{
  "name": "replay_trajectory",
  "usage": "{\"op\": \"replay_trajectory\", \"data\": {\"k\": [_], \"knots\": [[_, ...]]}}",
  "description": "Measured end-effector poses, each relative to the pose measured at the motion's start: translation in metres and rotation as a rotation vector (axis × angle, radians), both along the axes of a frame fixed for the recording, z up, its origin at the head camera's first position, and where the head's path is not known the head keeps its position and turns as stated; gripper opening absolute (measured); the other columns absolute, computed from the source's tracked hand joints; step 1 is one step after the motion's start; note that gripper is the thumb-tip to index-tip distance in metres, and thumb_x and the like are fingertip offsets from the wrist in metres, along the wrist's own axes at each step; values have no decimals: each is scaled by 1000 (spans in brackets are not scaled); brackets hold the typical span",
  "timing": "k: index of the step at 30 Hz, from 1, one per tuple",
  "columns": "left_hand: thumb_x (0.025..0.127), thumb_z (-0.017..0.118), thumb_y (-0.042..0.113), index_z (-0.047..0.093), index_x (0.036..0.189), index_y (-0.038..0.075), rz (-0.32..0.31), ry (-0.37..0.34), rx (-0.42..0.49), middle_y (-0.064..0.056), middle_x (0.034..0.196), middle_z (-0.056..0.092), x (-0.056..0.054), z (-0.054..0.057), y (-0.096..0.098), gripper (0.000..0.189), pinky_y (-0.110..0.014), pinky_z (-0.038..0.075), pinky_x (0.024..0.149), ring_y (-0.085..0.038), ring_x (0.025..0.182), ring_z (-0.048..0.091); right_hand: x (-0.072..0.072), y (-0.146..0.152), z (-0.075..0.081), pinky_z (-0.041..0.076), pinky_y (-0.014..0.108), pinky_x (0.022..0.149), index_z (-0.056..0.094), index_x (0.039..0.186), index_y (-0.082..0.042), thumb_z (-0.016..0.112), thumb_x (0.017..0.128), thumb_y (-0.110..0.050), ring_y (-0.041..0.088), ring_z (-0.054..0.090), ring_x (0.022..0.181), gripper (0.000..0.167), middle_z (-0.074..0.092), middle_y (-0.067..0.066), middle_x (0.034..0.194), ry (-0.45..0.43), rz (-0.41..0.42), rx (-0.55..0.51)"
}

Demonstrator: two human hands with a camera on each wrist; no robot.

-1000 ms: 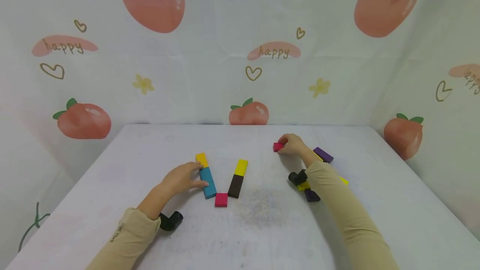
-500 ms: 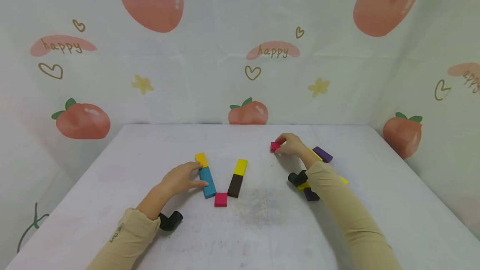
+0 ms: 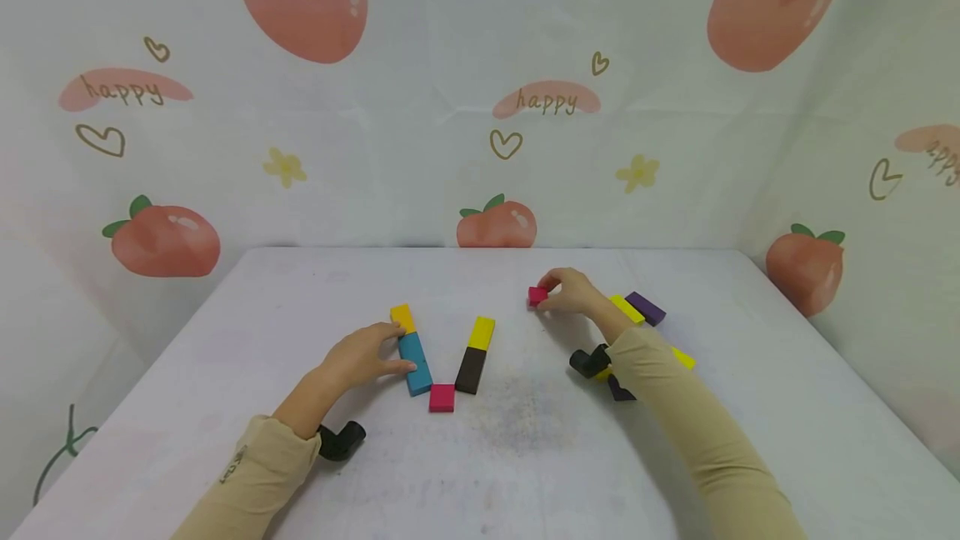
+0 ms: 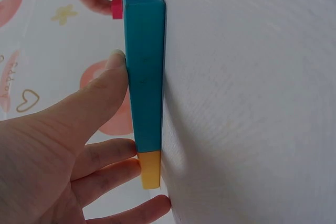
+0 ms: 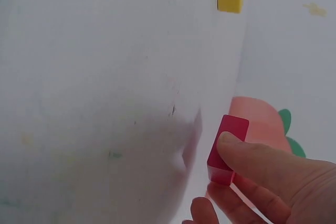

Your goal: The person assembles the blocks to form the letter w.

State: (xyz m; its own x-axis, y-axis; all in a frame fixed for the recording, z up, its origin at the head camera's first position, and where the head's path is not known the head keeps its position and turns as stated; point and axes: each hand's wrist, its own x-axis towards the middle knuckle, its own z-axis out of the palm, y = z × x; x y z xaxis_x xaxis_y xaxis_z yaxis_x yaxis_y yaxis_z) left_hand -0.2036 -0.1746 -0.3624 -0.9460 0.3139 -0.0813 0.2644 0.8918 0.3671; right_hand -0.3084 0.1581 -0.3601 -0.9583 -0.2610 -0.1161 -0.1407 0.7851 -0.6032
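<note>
My left hand (image 3: 362, 358) rests on a row of blocks. Its thumb touches the blue block (image 3: 416, 363), and its relaxed fingers lie at the orange-yellow block (image 3: 402, 317) butted against the blue one's far end; one fingertip reaches past that end in the left wrist view. A red block (image 3: 442, 397) lies at the blue block's near end. To its right, a dark brown block (image 3: 471, 370) and a yellow block (image 3: 482, 333) form a second slanting row. My right hand (image 3: 573, 290) pinches another red block (image 5: 228, 148) between thumb and fingers, above the table at the back right.
Beside and beneath my right forearm lie a purple block (image 3: 646, 308), a yellow block (image 3: 627, 309) and more yellow and dark blocks, partly hidden by the sleeve. A black wrist device (image 3: 589, 361) sits at each cuff. A printed cloth (image 3: 390, 148) hangs behind the white table (image 3: 337, 282).
My right hand has moved left with the red block, uncovering more of the yellow block behind it. My left hand and the two block rows have stayed put.
</note>
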Motion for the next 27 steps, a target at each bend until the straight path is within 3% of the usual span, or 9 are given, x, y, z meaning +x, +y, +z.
{"op": "replay_trajectory", "data": {"k": [27], "knots": [[81, 71, 36, 51, 131, 0, 3, -3, -5, -22, 136, 50, -3, -1, 0, 65, -53, 40, 105, -41, 128, 44, 6, -31, -6, 53, 34, 90, 60, 112, -5, 71, 82, -15, 25, 53, 101, 33, 61, 13, 113, -59, 14, 1]]}}
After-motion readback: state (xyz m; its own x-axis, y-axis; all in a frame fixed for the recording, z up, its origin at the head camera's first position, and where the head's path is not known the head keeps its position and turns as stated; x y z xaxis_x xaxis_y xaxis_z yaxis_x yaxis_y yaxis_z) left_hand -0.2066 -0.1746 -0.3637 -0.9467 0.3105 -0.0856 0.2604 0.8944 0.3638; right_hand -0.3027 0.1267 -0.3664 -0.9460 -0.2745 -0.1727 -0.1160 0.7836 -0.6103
